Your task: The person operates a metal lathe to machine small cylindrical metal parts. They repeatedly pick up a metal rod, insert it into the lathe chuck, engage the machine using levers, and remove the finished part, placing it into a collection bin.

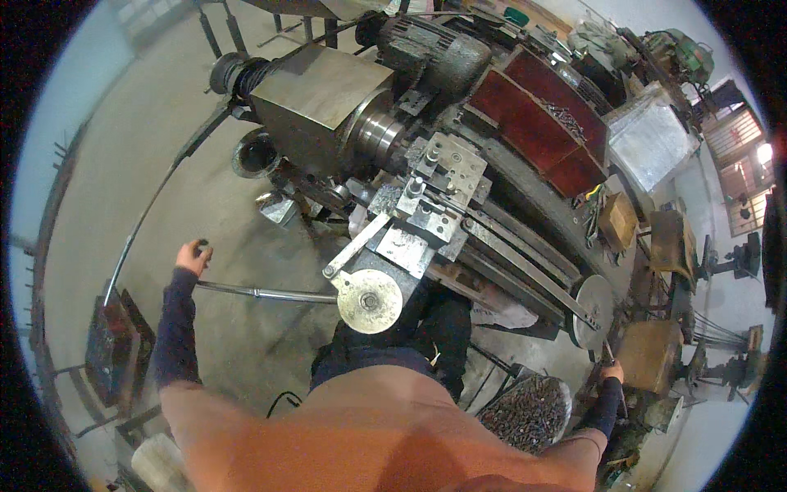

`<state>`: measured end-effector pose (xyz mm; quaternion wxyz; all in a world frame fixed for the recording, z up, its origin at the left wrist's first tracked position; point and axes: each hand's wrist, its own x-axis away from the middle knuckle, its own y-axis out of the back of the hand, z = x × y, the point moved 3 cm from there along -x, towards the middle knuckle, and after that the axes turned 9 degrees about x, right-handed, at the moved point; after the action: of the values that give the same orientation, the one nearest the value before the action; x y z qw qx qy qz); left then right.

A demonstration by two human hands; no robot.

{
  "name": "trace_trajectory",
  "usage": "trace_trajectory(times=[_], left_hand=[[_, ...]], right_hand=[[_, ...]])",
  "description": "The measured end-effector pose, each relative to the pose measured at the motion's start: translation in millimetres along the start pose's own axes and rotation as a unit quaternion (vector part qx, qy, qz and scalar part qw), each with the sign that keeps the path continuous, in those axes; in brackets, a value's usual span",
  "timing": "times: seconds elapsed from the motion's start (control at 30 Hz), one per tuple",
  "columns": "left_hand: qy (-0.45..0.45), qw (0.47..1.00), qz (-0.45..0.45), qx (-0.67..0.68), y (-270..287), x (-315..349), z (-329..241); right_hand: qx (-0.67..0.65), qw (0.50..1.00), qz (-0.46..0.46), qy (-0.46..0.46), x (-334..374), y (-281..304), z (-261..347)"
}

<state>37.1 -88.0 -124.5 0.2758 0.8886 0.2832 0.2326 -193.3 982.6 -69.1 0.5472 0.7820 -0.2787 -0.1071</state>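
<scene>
Out to the left, my left hand [193, 257] is raised beside the free end of a long metal rod [262, 293]. Its fingers are curled together, with something small and dark at their tips that I cannot make out. The rod runs to a round metal disc [370, 302] at the front of a lathe [324, 86]. Far to the right, my right hand [611, 372] is closed around a thin handle [607, 352] next to a round handwheel [590, 312]. A long flat bar [525, 264] links that wheel to the lathe's tool slide [426, 217].
A container of small dark metal pieces [529, 410] stands by my right arm. Behind the lathe lie a red-brown tray [533, 119] with small parts and a motor [434, 53]. A dark box-like stand [119, 344] with a tall rod is at the left.
</scene>
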Motion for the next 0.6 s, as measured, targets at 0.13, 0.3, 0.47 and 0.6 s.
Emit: trace_trajectory(times=[0.13,0.3,0.47,0.6], left_hand=[[0.046,0.980,-0.086,0.171,-15.9,34.5,47.2],[0.081,0.900,-0.243,0.353,-34.3,58.7,53.3],[0.090,0.824,-0.328,0.453,-50.6,61.8,41.2],[0.050,0.801,-0.355,0.480,-51.8,46.1,36.8]], right_hand=[[0.019,0.999,0.015,-0.022,-7.8,-8.5,3.6],[-0.003,0.998,-0.014,-0.055,66.8,10.1,23.7],[-0.030,0.995,0.063,-0.071,118.3,-18.8,25.2],[-0.092,0.986,0.002,-0.141,156.3,-14.5,47.2]])
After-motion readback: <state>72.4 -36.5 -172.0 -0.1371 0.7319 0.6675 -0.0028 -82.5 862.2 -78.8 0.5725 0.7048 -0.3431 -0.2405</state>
